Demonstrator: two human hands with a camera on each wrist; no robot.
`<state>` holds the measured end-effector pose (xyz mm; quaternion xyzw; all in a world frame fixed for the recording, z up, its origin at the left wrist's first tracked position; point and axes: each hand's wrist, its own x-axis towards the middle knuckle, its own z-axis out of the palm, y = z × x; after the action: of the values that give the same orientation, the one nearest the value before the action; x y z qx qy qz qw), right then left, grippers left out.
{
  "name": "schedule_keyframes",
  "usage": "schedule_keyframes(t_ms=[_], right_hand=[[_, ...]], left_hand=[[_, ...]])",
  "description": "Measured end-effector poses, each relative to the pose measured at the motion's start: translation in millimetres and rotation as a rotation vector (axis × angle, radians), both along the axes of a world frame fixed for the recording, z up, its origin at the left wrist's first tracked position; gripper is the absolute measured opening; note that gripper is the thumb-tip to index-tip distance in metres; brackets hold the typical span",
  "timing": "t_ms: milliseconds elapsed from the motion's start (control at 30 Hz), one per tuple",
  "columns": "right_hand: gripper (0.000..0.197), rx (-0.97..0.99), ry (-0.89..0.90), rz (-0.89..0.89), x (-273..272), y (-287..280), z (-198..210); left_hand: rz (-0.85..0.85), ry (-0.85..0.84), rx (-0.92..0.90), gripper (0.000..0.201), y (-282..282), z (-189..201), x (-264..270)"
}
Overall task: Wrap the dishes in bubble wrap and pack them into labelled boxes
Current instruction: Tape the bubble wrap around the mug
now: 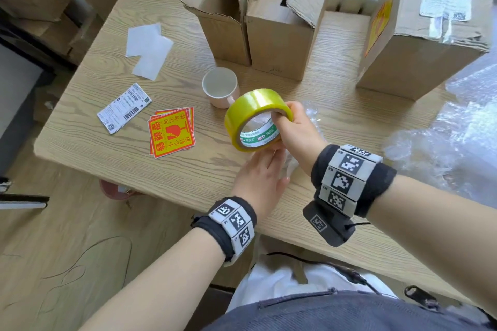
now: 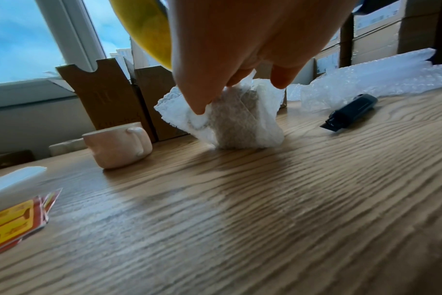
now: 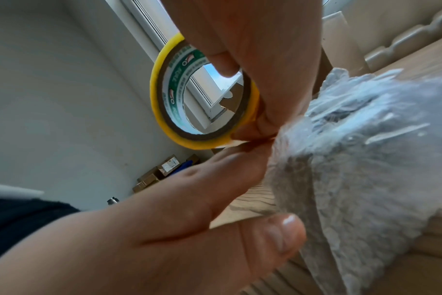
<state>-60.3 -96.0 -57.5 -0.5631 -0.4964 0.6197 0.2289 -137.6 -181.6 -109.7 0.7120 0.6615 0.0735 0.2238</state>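
Head view: tape roll (image 1: 256, 118) gripped in the right hand (image 1: 297, 129), thumb hooked through the core, raised just above the desk (image 1: 107, 105) near its front edge. Left hand (image 1: 259, 176) below the roll, fingers reaching under it onto a bubble-wrapped bundle (image 1: 289, 162), mostly hidden here. Bare pink mug (image 1: 221, 87) upright just behind the roll, not yet wrapped. Two open cardboard boxes (image 1: 277, 35) standing further back; fragile stickers (image 1: 172, 131) and a barcode label (image 1: 124, 107) lying to the left; loose bubble wrap (image 1: 457, 137) heaped at the right.

Left wrist view: fingertips (image 2: 198, 107) pinching the gathered top folds of the bundle (image 2: 230, 127), which stands on the desk. Best to keep that pinch firm, so the folds cannot spring apart while the tape goes on. Dark utility knife (image 2: 350, 112) lying close on the right, within reach for the cut.

Right wrist view: roll (image 3: 164, 103) held close against the wrap (image 3: 353, 159), both hands meeting at its lower edge. Free end of the tape not discernible. Probably the step: pulling a length and sealing the seam. Worth anchoring the end flat on the overlap first, then drawing the roll around the bundle under light tension, pressing down behind it. Too hard a pull likely to topple or drag the light bundle, or to wrinkle the tape onto itself.
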Motion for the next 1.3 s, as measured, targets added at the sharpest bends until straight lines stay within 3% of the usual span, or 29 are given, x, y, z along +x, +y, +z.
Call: schedule_keyframes(t_ms=[233, 333, 400, 567, 700, 767, 833, 933, 1067, 1167, 1233, 1300], right_hand=[[0.016, -0.016, -0.047, -0.020, -8, 5, 4], [0.023, -0.085, -0.020, -0.050, -9, 13, 4], [0.016, -0.125, 0.010, -0.081, -8, 16, 6], [0.002, -0.182, 0.157, -0.172, -5, 21, 4], [0.009, -0.139, 0.148, -0.148, -5, 14, -3], [0.012, -0.055, 0.099, -0.113, -4, 9, -11], [0.013, -0.021, 0.080, -0.083, -4, 7, -19], [0.018, 0.005, 0.074, -0.059, -9, 5, -26], [0.022, 0.031, 0.059, -0.066, -11, 4, -27], [0.021, 0.011, 0.114, -0.091, -4, 6, -25], [0.030, -0.028, 0.183, -0.136, 4, 7, -23], [0.029, 0.070, 0.168, -0.233, 15, 5, -23]], left_hand=[[0.001, -0.081, -0.146, 0.064, -1, -1, -2], [0.020, -0.117, -0.141, 0.061, 3, 1, -10], [-0.003, -0.127, -0.129, 0.059, 4, 1, -15], [-0.099, -0.130, -0.032, 0.056, 2, -1, -21], [-0.248, -0.117, 0.158, 0.047, -7, -2, -28], [-0.152, -0.172, 0.274, 0.039, -10, 5, -42], [0.106, -0.227, 0.307, 0.035, -11, 17, -59], [0.463, -0.304, 0.304, 0.045, -2, 31, -75], [0.540, -0.575, 0.211, 0.066, 24, 39, -77], [0.539, -0.603, 0.065, 0.041, 35, 37, -77], [0.603, -0.708, 0.012, 0.029, 37, 32, -74], [0.709, -0.835, -0.020, 0.018, 37, 28, -70]])
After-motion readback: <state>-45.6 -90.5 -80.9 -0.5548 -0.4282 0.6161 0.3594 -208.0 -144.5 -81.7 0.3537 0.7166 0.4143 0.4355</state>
